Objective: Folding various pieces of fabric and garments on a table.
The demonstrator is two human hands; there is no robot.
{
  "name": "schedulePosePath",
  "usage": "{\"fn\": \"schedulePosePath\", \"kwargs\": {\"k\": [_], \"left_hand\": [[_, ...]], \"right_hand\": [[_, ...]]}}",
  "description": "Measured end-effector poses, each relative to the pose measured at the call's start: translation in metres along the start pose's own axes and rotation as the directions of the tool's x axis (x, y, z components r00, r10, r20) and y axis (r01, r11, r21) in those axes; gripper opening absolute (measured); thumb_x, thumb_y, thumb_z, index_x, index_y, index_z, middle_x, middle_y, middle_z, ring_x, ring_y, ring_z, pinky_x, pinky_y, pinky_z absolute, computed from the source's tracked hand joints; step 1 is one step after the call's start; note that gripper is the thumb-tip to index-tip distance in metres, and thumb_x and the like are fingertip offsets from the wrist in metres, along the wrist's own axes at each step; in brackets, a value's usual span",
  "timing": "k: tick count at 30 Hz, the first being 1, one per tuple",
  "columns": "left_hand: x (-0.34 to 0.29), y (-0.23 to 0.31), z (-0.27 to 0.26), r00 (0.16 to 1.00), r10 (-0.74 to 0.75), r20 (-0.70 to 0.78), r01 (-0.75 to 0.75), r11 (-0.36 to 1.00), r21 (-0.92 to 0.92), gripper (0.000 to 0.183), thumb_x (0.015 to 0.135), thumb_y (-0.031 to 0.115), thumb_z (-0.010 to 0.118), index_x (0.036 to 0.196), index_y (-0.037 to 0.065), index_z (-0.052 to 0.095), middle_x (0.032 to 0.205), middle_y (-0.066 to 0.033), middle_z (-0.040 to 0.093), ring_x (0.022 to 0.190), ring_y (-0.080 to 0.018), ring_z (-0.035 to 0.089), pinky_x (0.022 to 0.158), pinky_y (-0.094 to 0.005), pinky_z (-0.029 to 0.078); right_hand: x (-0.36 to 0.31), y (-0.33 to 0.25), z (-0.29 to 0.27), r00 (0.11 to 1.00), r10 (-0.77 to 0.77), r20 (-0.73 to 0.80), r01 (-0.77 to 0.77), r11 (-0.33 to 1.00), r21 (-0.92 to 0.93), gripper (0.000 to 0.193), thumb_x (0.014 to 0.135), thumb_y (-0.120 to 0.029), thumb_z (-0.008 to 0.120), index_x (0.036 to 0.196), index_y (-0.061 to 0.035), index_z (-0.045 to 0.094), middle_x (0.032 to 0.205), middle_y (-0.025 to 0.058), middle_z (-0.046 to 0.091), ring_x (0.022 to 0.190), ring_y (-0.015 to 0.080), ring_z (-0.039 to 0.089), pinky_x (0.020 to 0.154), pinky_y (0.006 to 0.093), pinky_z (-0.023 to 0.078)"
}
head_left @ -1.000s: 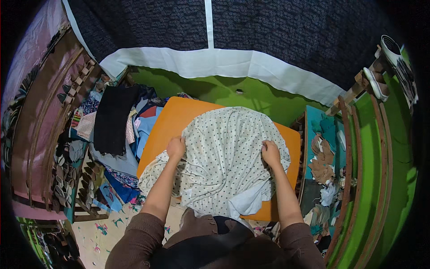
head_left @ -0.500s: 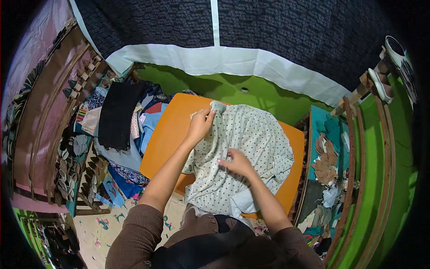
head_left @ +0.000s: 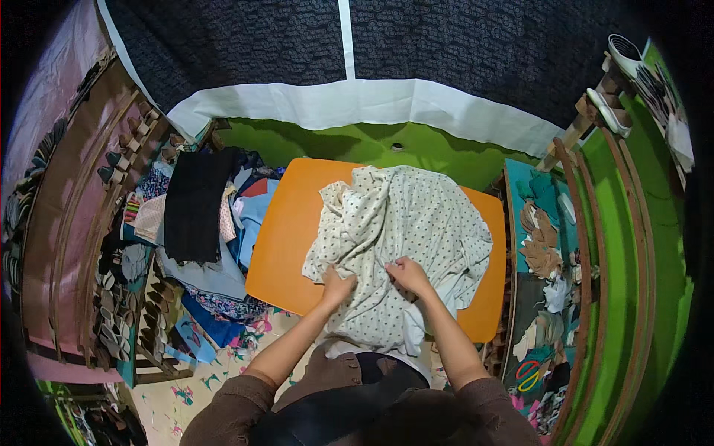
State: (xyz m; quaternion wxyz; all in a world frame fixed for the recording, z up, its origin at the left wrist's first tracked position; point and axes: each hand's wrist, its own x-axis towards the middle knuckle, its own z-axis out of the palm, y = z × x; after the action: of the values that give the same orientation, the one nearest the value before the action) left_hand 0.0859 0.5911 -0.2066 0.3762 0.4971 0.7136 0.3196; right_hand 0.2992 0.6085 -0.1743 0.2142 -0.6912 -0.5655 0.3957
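Left hand (head_left: 338,285) on the near left part of a cream dotted cloth (head_left: 439,215), fingers curled against it; cannot tell whether a fold is pinched between them. Right hand (head_left: 410,276) just to its right, on the same cloth, thumb and fingers bent close together; grip on a fold likewise not discernible. Hands near each other, not touching. Cloth lies rumpled on an orange table (head_left: 279,253), bunched at left, flatter at right, near edge hanging toward the wearer's lap. Left of table: heap of garments, with a black cloth (head_left: 197,212) on top and light blue fabric (head_left: 255,215) beside it. Right of table: teal surface bearing brown scraps (head_left: 541,241) and coloured loop handles (head_left: 529,375). Beyond: green wall (head_left: 335,141), dark patterned curtain (head_left: 238,44) with white lower band (head_left: 372,102)
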Motion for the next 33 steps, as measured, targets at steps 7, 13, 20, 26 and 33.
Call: {"fn": "schedulePosePath", "kwargs": {"k": [7,13,20,26,33], "left_hand": [[-0.034,0.043,-0.057,0.694,-0.088,0.714,0.381,0.887,-0.261,0.022,0.086,0.031,0.055,0.083,0.009,0.055,0.062,0.0030,0.049,0.046,-0.0044,0.039,0.039,-0.0183,0.026],[-0.028,-0.020,-0.090,0.691,-0.059,0.720,0.303,0.929,-0.214,0.022,0.087,0.028,0.053,0.080,0.008,0.057,0.067,0.0024,0.052,0.054,-0.0057,0.045,0.045,-0.0217,0.033],[-0.039,-0.016,-0.114,0.690,0.135,0.711,0.007,0.981,-0.194,0.041,0.089,0.034,0.049,0.110,-0.001,0.052,0.095,-0.0108,0.060,0.077,-0.0141,0.061,0.065,-0.0286,0.050],[-0.032,0.032,-0.150,0.577,-0.126,0.807,0.703,0.579,-0.413,0.039,0.086,0.040,0.054,0.104,0.005,0.053,0.084,-0.0077,0.059,0.071,-0.0183,0.060,0.058,-0.0312,0.051],[-0.046,0.067,-0.171,0.561,0.142,0.816,0.474,0.752,-0.457,0.043,0.085,0.025,0.058,0.117,-0.002,0.049,0.106,-0.0109,0.058,0.094,-0.0187,0.056,0.081,-0.0327,0.045]], "right_hand": [[-0.059,-0.061,0.052,0.983,-0.096,0.155,0.058,0.971,0.233,0.023,0.076,-0.016,0.059,0.093,0.0004,0.060,0.080,0.0148,0.062,0.075,0.0236,0.058,0.069,0.0332,0.046],[-0.088,-0.065,0.095,0.859,-0.122,-0.497,-0.002,0.970,-0.241,0.055,0.069,-0.018,0.069,0.114,0.0010,0.045,0.103,0.0210,0.048,0.101,0.0373,0.045,0.085,0.0409,0.039],[-0.115,-0.089,0.095,0.766,-0.260,-0.588,0.194,0.965,-0.174,0.018,0.078,-0.012,0.057,0.089,0.0023,0.058,0.085,0.0185,0.055,0.080,0.0369,0.055,0.068,0.0408,0.044],[-0.171,-0.171,0.110,0.784,-0.516,-0.345,0.558,0.829,0.027,0.014,0.080,-0.014,0.055,0.078,-0.0004,0.056,0.077,0.0155,0.052,0.074,0.0345,0.053,0.063,0.0397,0.042],[-0.158,-0.118,0.084,0.698,-0.508,-0.504,0.591,0.807,0.005,0.015,0.079,-0.011,0.056,0.074,0.0036,0.056,0.074,0.0152,0.051,0.071,0.0307,0.049,0.064,0.0374,0.039]]}}
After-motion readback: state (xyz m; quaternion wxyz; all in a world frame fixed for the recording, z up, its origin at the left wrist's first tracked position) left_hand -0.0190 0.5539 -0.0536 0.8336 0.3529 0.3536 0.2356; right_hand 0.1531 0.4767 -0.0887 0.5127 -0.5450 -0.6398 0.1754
